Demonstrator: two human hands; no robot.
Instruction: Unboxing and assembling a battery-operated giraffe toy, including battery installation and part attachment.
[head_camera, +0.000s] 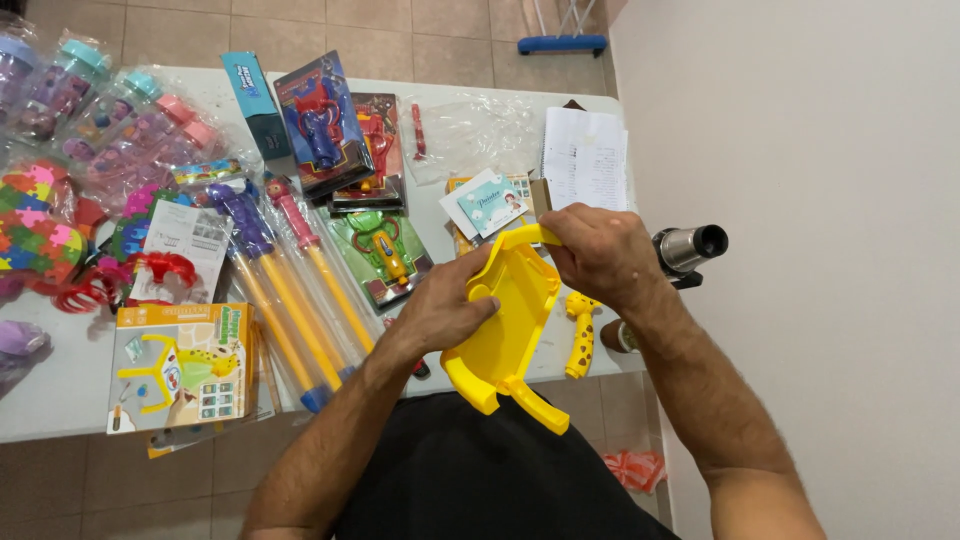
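A yellow plastic toy seat (505, 330) with curved legs is held over the table's front edge. My left hand (445, 305) grips its left side, thumb on the inner face. My right hand (600, 255) is closed around its upper end, near a yellow bar. A spotted yellow giraffe-shaped part (580, 335) lies on the table just right of the seat. The toy's picture box (180, 365) lies at the front left.
The white table (60, 380) is crowded with packaged toys: long water squirters (285, 280), carded water guns (320, 125), a colourful foam puzzle (35, 215), pink bottles (130, 130). Papers (585, 160) lie at the back right. A metal tube (690, 245) sticks out by the wall.
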